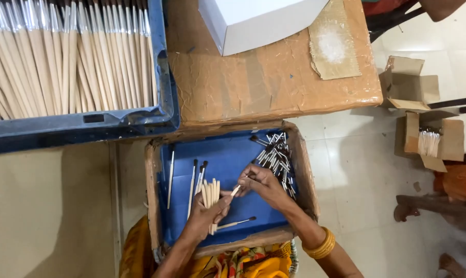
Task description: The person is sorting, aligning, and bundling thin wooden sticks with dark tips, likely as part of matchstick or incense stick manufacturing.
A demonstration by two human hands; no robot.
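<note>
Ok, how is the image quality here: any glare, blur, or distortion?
Head view: even, soft daylight and sharp overall; the white box and floor at top right are washed out; soft shadows under the blue crate; slight blur on the left hand and right hand; edges bow from a wide lens.

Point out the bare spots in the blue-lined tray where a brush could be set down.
Bare blue lining lies between the finished brushes and the ferrule heap. It is crowded at the heap on the right and in the middle, where the left hand grips wooden handles beside the right hand.
</note>
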